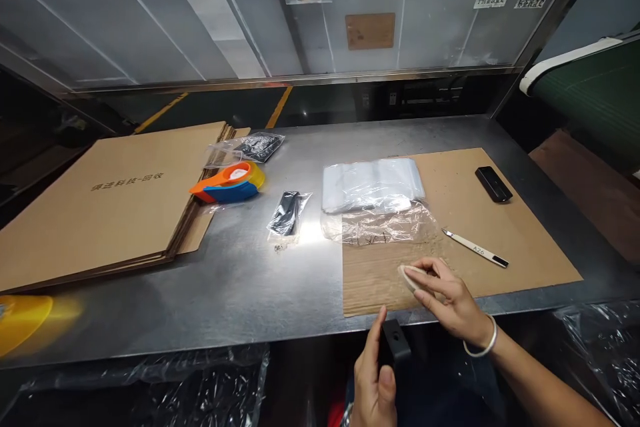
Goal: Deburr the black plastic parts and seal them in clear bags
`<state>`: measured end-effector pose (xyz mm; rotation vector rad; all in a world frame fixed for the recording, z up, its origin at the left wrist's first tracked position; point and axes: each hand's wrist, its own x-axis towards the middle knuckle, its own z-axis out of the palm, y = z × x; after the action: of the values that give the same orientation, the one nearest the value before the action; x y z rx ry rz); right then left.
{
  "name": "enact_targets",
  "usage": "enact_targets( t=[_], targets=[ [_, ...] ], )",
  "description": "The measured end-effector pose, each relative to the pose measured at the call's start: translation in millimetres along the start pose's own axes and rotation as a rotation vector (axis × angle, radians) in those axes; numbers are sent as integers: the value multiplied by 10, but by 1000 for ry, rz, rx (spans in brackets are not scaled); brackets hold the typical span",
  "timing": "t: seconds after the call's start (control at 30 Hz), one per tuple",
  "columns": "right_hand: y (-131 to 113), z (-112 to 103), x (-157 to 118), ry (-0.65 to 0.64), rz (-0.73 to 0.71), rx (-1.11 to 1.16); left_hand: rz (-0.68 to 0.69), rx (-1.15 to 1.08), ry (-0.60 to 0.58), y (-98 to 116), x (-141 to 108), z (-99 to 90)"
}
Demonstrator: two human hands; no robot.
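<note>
My left hand (373,377), at the table's front edge, grips a small black plastic part (397,339) with a hole in its end face. Over the brown cardboard sheet (520,240), my right hand (453,297) pinches a pale, flat, rounded pad (409,277); its exact kind is unclear. Past the right hand lies a white pen-shaped tool (475,247) marked A26, with a thin metal tip. A hollow black plastic shell (493,184) rests near the sheet's far right corner. Clear plastic bags (373,185) are stacked at the sheet's far left.
Flat cardboard boxes (100,207) are piled on the left, beside an orange and blue tape dispenser (230,181). A bagged black part (287,213) lies on the metal table (225,307). Another bagged black item (260,145) sits behind the dispenser.
</note>
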<state>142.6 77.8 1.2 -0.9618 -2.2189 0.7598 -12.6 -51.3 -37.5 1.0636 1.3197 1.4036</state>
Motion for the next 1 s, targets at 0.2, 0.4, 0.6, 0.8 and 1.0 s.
enact_targets(
  t=[0.2,0.4,0.6,0.8,1.0],
  targets=[
    [588,124,-39,42,90,-382,39,59,-40,-99,75,-45],
    [822,35,-192,120,161,-521,-370,-161,14,10,207,61],
    [1138,-304,-318,251,378,-689,-542,-368,-37,267,303,150],
    [1235,-441,-305,259,448,-619,-681,-453,-45,332,302,142],
    [500,-246,-298,177,396,-297,-779,-570,-267,430,307,55]
  ],
)
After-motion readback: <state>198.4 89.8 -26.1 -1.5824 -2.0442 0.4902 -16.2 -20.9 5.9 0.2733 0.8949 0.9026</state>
